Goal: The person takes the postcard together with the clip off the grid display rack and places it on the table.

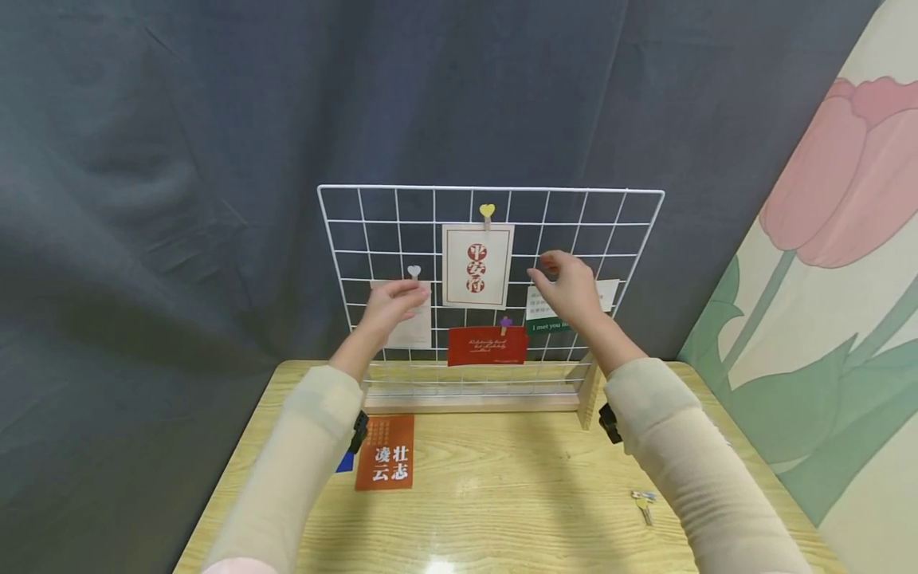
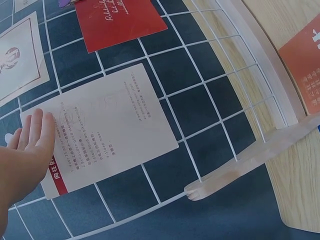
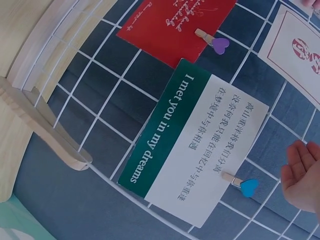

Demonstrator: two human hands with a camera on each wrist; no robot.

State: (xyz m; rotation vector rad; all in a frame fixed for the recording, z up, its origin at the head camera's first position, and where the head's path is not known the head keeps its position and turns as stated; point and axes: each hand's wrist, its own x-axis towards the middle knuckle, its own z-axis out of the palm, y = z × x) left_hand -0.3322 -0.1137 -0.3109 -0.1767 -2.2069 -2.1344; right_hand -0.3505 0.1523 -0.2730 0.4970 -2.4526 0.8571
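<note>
My left hand is at the upper part of a pale printed card on the white wire grid. Its fingers lie over the card's top edge, close beneath a clothespin with a white heart. My right hand holds nothing, its fingers loosely bent in front of the grid. It is nearest to a green and white card, which hangs from a clothespin with a blue heart. Between the hands hangs a white card with red characters, under a yellow-heart clothespin.
A red card with a purple-heart clothespin hangs low on the grid. The grid stands in a wooden base on the table. An orange card lies front left, partly over something blue. Loose clothespins lie at right.
</note>
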